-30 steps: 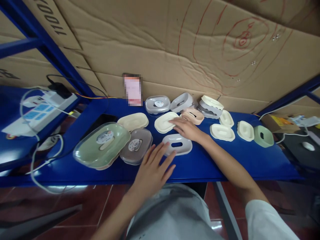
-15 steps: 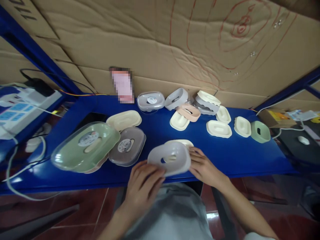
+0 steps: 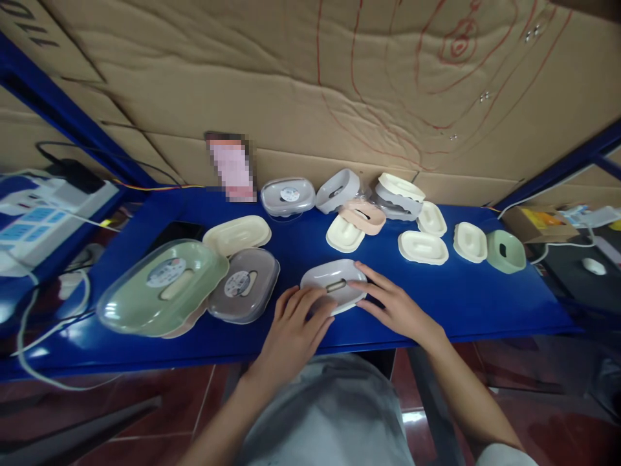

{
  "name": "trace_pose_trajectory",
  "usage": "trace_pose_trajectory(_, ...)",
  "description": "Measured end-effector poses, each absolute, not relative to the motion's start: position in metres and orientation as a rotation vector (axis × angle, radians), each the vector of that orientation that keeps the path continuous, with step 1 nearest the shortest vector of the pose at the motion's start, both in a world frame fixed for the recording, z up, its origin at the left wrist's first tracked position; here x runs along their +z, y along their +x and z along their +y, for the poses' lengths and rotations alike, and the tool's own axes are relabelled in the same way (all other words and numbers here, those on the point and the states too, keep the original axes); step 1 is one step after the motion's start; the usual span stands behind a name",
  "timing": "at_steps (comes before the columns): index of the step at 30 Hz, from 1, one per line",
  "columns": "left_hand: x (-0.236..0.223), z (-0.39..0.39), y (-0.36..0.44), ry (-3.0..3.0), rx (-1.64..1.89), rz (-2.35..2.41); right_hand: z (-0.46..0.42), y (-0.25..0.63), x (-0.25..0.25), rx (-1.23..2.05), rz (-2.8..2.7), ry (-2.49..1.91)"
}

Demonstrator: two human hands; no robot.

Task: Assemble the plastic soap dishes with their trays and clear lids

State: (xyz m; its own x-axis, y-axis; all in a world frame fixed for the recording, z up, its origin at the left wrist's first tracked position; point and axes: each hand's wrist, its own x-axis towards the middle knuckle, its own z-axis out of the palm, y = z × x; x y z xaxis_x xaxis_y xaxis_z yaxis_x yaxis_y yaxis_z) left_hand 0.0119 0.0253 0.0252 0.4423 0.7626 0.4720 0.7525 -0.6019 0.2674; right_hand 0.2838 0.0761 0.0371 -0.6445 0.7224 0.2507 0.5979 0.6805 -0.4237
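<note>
A light grey oval soap dish (image 3: 334,270) with a slot in its middle sits on a cream base at the table's front, the base mostly hidden beneath it. Through the slot shows a cream ridge. My left hand (image 3: 301,317) holds the dish's near left rim, fingertips reaching inside. At the right end, my right hand (image 3: 391,301) has fingers over the rim. To the left lie a lidded grey soap dish (image 3: 247,285) and a larger lidded green one (image 3: 165,285), both with round labels. Behind them is a cream base (image 3: 237,234).
Along the back are a lidded grey dish (image 3: 288,197), a tilted grey dish (image 3: 338,189), a peach dish (image 3: 371,223) and a stack topped with a cream base (image 3: 402,186). Several cream bases (image 3: 423,248) and a green dish (image 3: 505,251) lie rightward. A phone (image 3: 233,167) leans on the cardboard.
The grey dish has come down from a tilted, raised position onto the cream base. Both hands moved with it, and my right fingers now reach over its rim.
</note>
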Motion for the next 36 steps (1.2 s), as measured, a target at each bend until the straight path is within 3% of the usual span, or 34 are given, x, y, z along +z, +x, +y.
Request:
trace_pose_trajectory(11,0.012,0.026,0.010,2.691,0.779,1.215,0.067,0.297,0.026,0.178,-2.537,-1.005)
trace_pose_trajectory(22,0.010,0.015,0.004,2.493,1.138,1.374,0.143,0.276,0.038,0.256,-2.608,-1.137)
trace_pose_trajectory(26,0.011,0.015,0.003,2.502,1.120,1.390,0.119,0.297,0.031,0.275,-2.543,-1.094)
trace_pose_trajectory(33,0.011,0.018,0.005,2.605,0.961,1.323,0.055,0.350,0.017,-0.072,-2.264,-1.393)
trace_pose_trajectory(36,0.010,0.017,0.003,2.581,1.100,1.299,0.042,0.341,0.016,0.053,-2.171,-1.476)
